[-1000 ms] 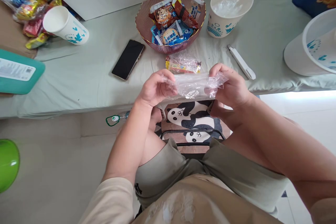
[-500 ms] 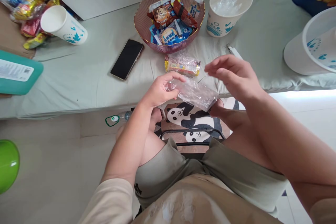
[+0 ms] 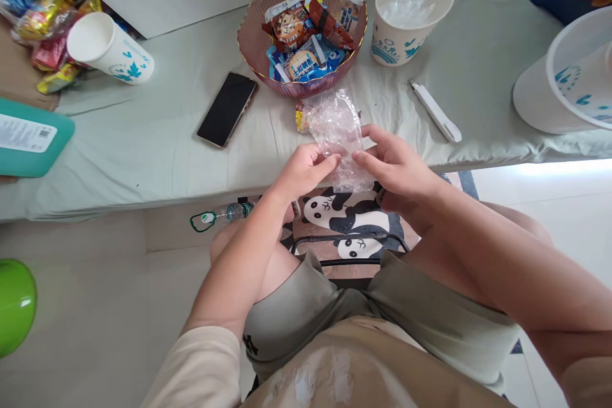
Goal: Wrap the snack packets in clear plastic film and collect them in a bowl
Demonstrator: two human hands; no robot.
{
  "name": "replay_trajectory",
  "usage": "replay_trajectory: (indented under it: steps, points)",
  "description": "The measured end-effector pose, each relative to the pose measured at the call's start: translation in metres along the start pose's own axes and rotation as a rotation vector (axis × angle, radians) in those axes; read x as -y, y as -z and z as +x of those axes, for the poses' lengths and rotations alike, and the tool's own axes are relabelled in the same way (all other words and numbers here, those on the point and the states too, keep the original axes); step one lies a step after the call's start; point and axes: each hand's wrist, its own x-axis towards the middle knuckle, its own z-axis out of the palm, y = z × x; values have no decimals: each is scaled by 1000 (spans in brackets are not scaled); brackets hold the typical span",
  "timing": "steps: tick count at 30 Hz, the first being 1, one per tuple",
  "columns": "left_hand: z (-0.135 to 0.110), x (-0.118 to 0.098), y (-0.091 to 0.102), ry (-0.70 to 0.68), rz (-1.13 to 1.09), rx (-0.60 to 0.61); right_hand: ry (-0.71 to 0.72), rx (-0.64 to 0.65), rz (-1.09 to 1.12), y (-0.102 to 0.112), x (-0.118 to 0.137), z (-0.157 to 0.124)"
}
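A crumpled clear plastic wrapper (image 3: 338, 134) stands upright between my two hands, just in front of the table's near edge. My left hand (image 3: 302, 169) pinches its left side with thumb and fingers. On the other side, my right hand (image 3: 394, 166) pinches the wrapper with its fingertips. A yellow wrapped snack (image 3: 300, 118) lies on the table cloth right behind the wrapper, mostly hidden by it. Behind that stands a pink ribbed bowl (image 3: 253, 32) holding several packaged snacks.
A black phone (image 3: 227, 108) lies left of the bowl. A paper cup (image 3: 412, 13) with clear wrappers stands at the right, a white pen-like tool (image 3: 435, 111) beside it. A tipped paper cup (image 3: 109, 51) lies at far left, a large white tub (image 3: 564, 76) at far right.
My right hand let go of the wrapper, lifted away, then came back and pinched it again. The wrapper turned from lying sideways to standing upright.
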Motion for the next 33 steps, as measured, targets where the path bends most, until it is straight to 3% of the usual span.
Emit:
replay_trajectory:
  steps: [3, 6, 10, 14, 18, 21, 24, 26, 30, 33]
  points:
    - [-2, -1, 1, 0, 3, -12, -20, 48, -39, 3, 0, -1]
    - [-4, -2, 1, -24, -105, -52, 3, 60, 129, -3, -4, 0]
    - [-5, -5, 3, -10, -240, -70, 8, -37, 346, -14, -10, 3]
    - [-4, -10, 7, 31, -223, -54, -36, -140, 398, -16, -8, 5]
    - [-1, -10, 8, -8, -313, -106, -49, -177, 345, -14, -4, 5]
    - [-1, -8, 6, 68, -342, -5, 26, -132, 188, -12, -4, 3]
    - [-1, -8, 1, 119, -209, 36, 115, -157, -82, -12, -4, -1]
    - [0, -8, -4, 75, -143, -16, 127, -230, -107, -13, -5, -2]
    - [10, -12, -15, -48, -130, -113, 130, -285, 134, -13, -4, -1]
    - [18, -17, -22, -155, -137, -162, 141, -381, 74, -5, -1, -4]
